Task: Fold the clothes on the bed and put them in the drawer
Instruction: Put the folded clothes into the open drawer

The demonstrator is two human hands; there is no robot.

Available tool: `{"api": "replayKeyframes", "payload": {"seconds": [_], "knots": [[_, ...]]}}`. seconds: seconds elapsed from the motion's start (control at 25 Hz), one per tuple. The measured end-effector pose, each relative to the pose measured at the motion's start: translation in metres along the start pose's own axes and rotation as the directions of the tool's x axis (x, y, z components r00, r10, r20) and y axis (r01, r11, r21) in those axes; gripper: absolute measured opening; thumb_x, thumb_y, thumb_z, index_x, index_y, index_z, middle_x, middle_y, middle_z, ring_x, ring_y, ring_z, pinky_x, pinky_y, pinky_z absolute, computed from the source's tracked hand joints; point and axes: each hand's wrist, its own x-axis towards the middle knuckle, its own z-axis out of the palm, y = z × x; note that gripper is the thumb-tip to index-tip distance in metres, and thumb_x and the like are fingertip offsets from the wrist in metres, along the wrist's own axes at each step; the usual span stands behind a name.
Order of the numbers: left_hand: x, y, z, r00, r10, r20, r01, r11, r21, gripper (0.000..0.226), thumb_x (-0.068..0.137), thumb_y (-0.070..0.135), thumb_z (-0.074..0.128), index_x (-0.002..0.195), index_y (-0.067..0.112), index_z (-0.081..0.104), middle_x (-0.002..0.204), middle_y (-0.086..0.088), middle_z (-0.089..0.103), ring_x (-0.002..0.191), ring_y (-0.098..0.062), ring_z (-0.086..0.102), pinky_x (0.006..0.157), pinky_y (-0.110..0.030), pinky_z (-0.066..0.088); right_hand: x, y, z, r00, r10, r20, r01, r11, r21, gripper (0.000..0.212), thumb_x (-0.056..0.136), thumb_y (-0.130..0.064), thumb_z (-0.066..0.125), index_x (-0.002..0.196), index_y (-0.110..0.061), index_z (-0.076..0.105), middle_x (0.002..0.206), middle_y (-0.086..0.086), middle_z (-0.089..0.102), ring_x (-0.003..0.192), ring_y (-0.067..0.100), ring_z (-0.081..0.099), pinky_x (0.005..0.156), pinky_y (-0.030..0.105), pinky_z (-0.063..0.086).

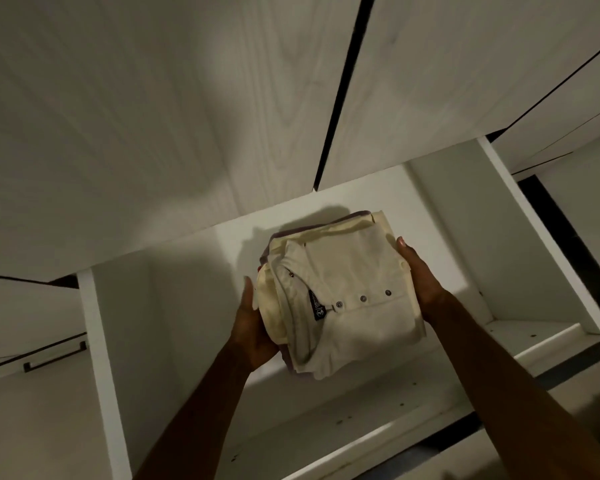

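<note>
While gripping a folded stack of clothes (343, 292) from both sides, left hand (253, 327) and right hand (418, 275) clamped on, cream polo on top, held over the open white drawer (447, 237), under closed cabinet doors (153, 116).

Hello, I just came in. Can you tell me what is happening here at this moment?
A person is holding a folded stack of clothes over an open white drawer. The left hand grips the stack's left side and the right hand its right side. On top lies a cream polo shirt with buttons; a darker garment shows at the edges underneath. The bare part of the drawer in view holds nothing else. Whether the stack already rests on the drawer floor is hard to tell.
</note>
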Motion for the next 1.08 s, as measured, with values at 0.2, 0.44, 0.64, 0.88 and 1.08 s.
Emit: {"api": "replayKeyframes", "payload": {"seconds": [0.2,0.44,0.64,0.88,1.08], "knots": [[0.012,-0.015,-0.016,0.999,0.040,0.004,-0.041,0.988,0.150,0.108,0.058,0.064,0.091,0.146,0.017,0.052,0.140,-0.017,0.062,0.128,-0.038,0.061,0.099,-0.056,0.053,0.007,0.013,-0.021,0.997,0.070,-0.016,-0.071,0.991,-0.117,0.113,0.031,-0.059,0.100,0.127,-0.012,0.065,0.115,0.015,0.076,0.098,0.031,0.075,0.082,0.044,0.059],[0.018,-0.021,0.000,0.948,0.154,-0.279,-0.025,0.909,0.416,0.094,0.068,0.077,0.077,0.146,0.042,0.039,0.140,-0.002,0.057,0.123,-0.032,0.057,0.073,-0.050,0.062,-0.002,0.004,0.006,0.998,0.031,-0.058,-0.039,0.989,-0.140,0.047,0.095,-0.055,0.061,0.120,-0.017,0.072,0.113,0.013,0.077,0.099,0.030,0.075,0.086,0.044,0.059],[0.011,-0.017,0.013,0.899,0.277,-0.340,-0.009,0.786,0.618,0.064,0.088,0.072,0.056,0.144,0.049,0.033,0.146,-0.003,0.045,0.116,-0.031,0.050,0.063,-0.048,0.061,0.012,0.010,-0.004,0.945,-0.131,-0.300,-0.007,0.908,-0.420,0.063,0.082,-0.068,0.071,0.096,-0.008,0.078,0.092,0.009,0.079,0.089,0.029,0.076,0.082,0.038,0.058],[-0.002,-0.018,0.024,0.841,0.194,-0.505,0.247,0.694,0.677,0.092,0.080,0.090,0.042,0.138,0.019,0.047,0.126,-0.019,0.063,0.098,-0.041,0.071,0.069,-0.048,0.064,0.009,0.013,-0.006,0.894,-0.266,-0.359,-0.038,0.755,-0.655,0.075,0.086,-0.081,0.052,0.076,-0.008,0.065,0.084,0.010,0.072,0.087,0.032,0.068,0.075,0.038,0.050],[-0.030,-0.042,0.027,0.722,0.377,-0.580,0.234,0.656,0.718,0.087,0.084,0.083,0.047,0.116,0.003,0.056,0.106,-0.021,0.071,0.091,-0.037,0.072,0.086,-0.048,0.061,-0.034,0.021,-0.023,0.765,-0.564,-0.311,0.024,0.508,-0.861,0.063,0.103,-0.061,0.040,0.115,-0.005,0.067,0.111,0.016,0.072,0.106,0.037,0.066,0.087,0.040,0.048]]}}
